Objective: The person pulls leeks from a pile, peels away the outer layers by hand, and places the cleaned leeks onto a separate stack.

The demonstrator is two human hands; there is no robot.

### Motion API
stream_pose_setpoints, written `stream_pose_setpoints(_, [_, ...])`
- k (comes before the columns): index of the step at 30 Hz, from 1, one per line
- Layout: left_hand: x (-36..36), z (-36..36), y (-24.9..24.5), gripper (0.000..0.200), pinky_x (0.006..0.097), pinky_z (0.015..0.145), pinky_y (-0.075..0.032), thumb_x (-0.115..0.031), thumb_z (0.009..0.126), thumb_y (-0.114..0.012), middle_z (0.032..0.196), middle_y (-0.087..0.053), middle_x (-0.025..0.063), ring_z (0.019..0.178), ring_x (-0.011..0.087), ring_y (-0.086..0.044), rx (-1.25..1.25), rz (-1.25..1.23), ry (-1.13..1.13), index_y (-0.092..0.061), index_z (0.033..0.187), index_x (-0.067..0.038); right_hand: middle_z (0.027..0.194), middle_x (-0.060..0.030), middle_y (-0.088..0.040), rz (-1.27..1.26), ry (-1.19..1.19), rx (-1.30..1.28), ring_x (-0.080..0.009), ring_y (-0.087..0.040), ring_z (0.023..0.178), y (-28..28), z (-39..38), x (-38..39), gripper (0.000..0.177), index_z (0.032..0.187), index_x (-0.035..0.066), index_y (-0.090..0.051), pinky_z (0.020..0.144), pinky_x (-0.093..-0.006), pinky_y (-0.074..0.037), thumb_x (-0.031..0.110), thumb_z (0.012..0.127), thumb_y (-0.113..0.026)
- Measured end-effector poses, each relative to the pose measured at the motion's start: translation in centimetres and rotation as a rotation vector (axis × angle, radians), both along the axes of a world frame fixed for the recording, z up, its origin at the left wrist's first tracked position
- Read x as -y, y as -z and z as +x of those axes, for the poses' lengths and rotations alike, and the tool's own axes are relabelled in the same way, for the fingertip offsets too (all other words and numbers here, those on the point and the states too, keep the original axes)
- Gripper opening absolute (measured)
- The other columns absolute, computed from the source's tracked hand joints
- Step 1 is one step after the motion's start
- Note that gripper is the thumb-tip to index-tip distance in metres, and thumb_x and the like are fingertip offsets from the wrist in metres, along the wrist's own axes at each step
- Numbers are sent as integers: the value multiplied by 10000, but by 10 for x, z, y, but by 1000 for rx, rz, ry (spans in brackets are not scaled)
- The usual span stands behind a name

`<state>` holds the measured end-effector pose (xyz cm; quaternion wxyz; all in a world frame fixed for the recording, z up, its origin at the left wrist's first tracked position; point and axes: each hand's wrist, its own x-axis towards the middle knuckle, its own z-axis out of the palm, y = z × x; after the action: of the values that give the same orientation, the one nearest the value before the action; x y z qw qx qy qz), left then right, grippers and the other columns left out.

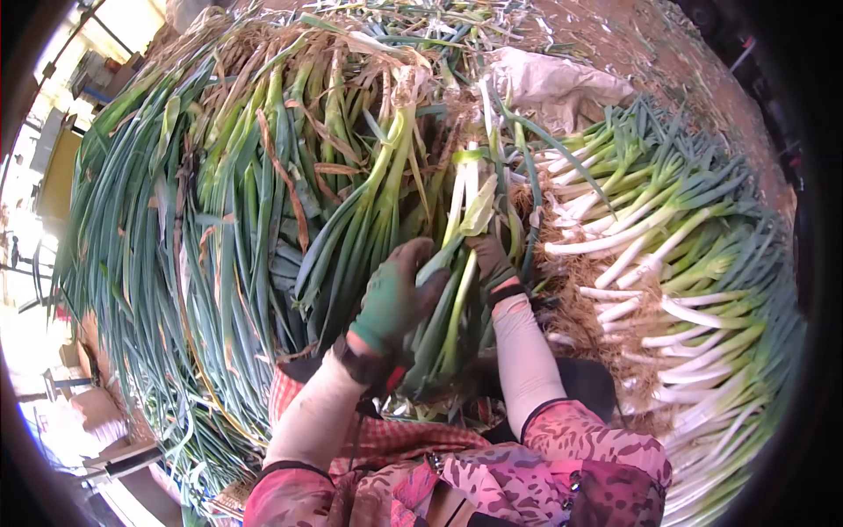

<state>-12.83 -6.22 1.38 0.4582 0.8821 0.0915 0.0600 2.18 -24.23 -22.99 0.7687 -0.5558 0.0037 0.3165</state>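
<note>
My right hand (493, 262), in a dark glove, is closed around a few long green onions (458, 195), their white ends pointing away from me and their green tops hanging toward my lap. To the left of these stalks, my left hand (391, 299) wears a green glove and is slightly blurred. A loose outer leaf (442, 256) bends away from the stalks and runs between its thumb and fingers, which appear closed on it. The palm side of both hands is hidden.
A large heap of untrimmed green onions (237, 202) with dry leaves fills the left. Cleaned green onions (623, 237) with white stems and brown roots lie stacked at right. A pale sack (558, 83) lies at the back, near scattered leaf scraps on brown ground (615, 31).
</note>
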Motion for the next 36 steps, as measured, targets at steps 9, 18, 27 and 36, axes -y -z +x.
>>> stream_pose_setpoints(9, [0, 7, 11, 360, 296, 744, -515, -229, 890, -677, 915, -686, 94, 819, 163, -650, -114, -1143, -102, -603, 1130, 29, 1028, -5, -631, 16, -102, 149, -91, -588, 913, -205, -142, -23, 295, 1173, 40, -623, 794, -257, -487, 135, 894, -602])
stream_pose_setpoints(18, [-16, 2, 3, 155, 256, 707, -496, -59, 902, -615, 898, -659, 74, 766, 138, -620, 149, -1127, -142, -583, 1045, -6, 991, -35, -661, -60, 254, 435, -123, -624, 835, -229, -124, -14, 213, 1133, 5, -624, 744, -271, -511, 95, 944, -581])
stream_pose_setpoints(27, [-85, 2, -2, 131, 236, 432, -349, -132, 847, -592, 581, -501, -9, 451, 102, -460, 198, -1090, -560, -560, 736, -71, 1001, -54, -630, -659, 169, 1174, -163, -616, 892, -268, -46, 18, 258, 1140, 17, -695, 802, -320, -513, 136, 956, -560])
stream_pose_setpoints(36, [-16, 6, -21, 351, 264, 743, -506, -205, 829, -717, 972, -698, 50, 809, 117, -636, 33, -1131, 57, -647, 1105, 1, 838, -125, -626, -593, -47, 975, -189, -611, 776, -274, -119, -49, 303, 1113, -12, -600, 680, -345, -490, 247, 956, -583])
